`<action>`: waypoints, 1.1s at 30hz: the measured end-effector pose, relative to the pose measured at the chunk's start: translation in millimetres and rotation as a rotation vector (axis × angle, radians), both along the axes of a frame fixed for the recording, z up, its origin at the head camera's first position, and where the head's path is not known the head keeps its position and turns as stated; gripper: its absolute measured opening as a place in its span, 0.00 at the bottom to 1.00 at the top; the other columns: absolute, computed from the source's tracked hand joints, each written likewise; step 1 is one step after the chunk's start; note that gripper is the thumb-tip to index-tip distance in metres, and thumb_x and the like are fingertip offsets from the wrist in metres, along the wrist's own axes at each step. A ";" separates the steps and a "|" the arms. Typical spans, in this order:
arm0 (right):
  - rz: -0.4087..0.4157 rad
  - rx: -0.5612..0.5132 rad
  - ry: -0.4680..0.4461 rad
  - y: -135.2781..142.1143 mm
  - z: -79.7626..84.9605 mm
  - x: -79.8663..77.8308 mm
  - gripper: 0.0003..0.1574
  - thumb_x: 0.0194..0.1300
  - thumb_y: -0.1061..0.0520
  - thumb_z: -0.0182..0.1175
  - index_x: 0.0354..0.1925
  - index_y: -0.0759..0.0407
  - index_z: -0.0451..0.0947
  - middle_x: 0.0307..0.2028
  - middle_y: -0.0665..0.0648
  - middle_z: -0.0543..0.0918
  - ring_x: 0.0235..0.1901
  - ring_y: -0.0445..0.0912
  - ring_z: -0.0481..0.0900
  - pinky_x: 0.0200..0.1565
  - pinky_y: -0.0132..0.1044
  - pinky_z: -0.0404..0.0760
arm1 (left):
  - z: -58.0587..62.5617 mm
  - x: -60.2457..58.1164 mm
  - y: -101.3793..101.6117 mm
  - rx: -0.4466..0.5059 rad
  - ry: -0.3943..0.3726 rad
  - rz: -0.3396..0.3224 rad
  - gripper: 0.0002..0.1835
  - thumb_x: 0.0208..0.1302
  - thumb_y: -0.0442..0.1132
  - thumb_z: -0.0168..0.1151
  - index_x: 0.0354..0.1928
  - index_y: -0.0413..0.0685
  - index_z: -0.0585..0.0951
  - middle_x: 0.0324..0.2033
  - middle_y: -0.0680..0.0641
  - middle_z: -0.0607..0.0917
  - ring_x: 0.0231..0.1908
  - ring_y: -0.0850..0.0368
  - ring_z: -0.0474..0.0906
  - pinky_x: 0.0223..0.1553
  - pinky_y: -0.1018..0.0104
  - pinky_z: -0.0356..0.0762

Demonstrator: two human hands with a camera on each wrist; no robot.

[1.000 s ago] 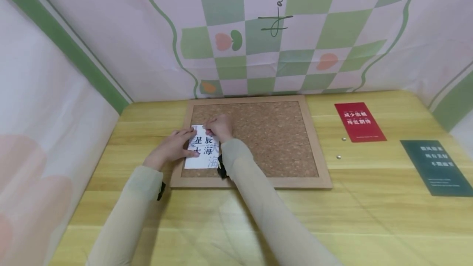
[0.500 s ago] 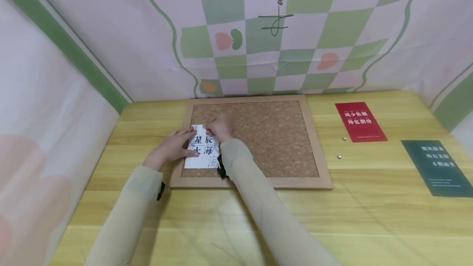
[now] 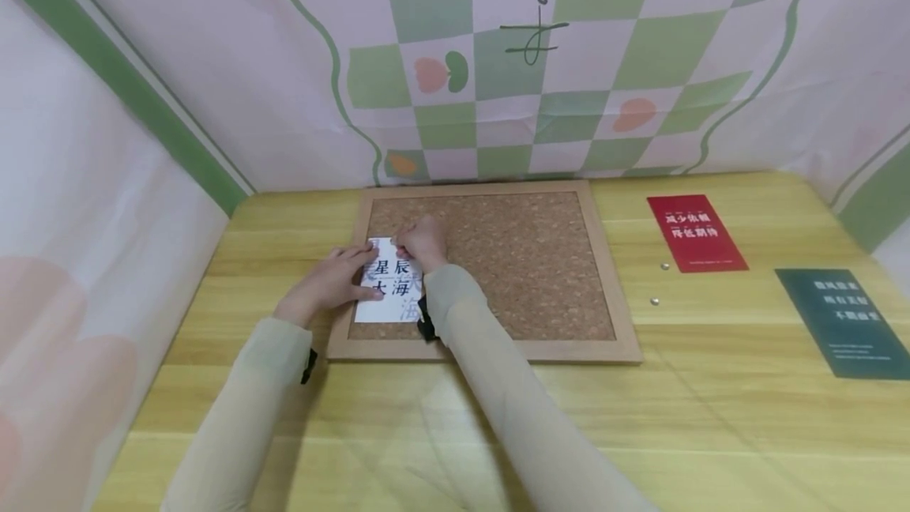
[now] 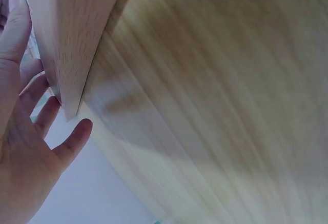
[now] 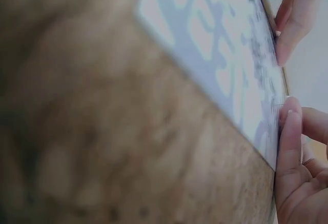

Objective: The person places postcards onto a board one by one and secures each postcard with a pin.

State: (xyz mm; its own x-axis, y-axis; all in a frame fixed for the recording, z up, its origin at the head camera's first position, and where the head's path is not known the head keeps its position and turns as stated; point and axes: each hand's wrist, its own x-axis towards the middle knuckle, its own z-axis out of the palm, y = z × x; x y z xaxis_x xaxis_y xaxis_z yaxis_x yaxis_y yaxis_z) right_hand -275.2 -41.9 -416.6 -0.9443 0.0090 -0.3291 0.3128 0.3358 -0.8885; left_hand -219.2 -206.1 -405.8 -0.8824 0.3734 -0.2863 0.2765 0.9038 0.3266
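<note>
A white card (image 3: 387, 308) with dark printed characters lies on the left part of a framed corkboard (image 3: 529, 275). My left hand (image 3: 327, 284) rests on the card's left side, fingers extended and thumb near its lower characters. In the left wrist view that hand (image 4: 31, 131) shows beside the wooden frame (image 4: 66, 44). At the card's upper right corner is my right hand (image 3: 424, 245), fingers curled. The right wrist view has its thumb and index finger (image 5: 291, 131) pinched together at the card's edge, apparently on a small thumbtack that the fingertips hide.
A red card (image 3: 697, 233) and a dark green card (image 3: 842, 322) lie on the wooden table (image 3: 398, 433), right of the board. Two small silver thumbtacks, an upper one (image 3: 664, 266) and a lower one (image 3: 655, 302), lie between board and cards. A patterned cloth (image 3: 505, 125) hangs behind.
Both hands keep their places on the card, with only a tiny shift of the right fingers. The whole head view has tilted slightly.
</note>
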 end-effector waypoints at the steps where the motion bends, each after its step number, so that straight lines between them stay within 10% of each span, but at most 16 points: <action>1: -0.001 0.008 0.003 -0.3 0.0 -0.2 0.08 0.58 0.65 0.63 0.23 0.64 0.81 0.14 0.51 0.76 0.12 0.38 0.72 0.16 0.23 0.70 | -0.5 -0.4 -0.2 0.005 0.001 0.000 0.46 0.57 0.57 0.65 0.72 0.45 0.58 0.74 0.40 0.55 0.71 0.37 0.53 0.69 0.38 0.56; 33: -0.002 0.031 0.045 0.6 4.9 7.0 0.19 0.58 0.67 0.59 0.12 0.58 0.72 0.09 0.50 0.72 0.10 0.38 0.71 0.15 0.24 0.68 | 0.0 2.1 -1.0 0.015 -0.010 0.005 0.47 0.56 0.56 0.65 0.73 0.46 0.57 0.74 0.41 0.54 0.72 0.37 0.50 0.69 0.37 0.53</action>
State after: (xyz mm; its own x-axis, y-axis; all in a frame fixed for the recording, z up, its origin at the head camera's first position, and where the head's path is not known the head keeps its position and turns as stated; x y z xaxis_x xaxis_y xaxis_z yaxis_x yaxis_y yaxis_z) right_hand -268.1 -41.3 -411.6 -0.9581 0.0207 -0.2857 0.2735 0.3624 -0.8910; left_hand -217.1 -207.1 -405.8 -0.8815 0.3733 -0.2893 0.2686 0.9001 0.3430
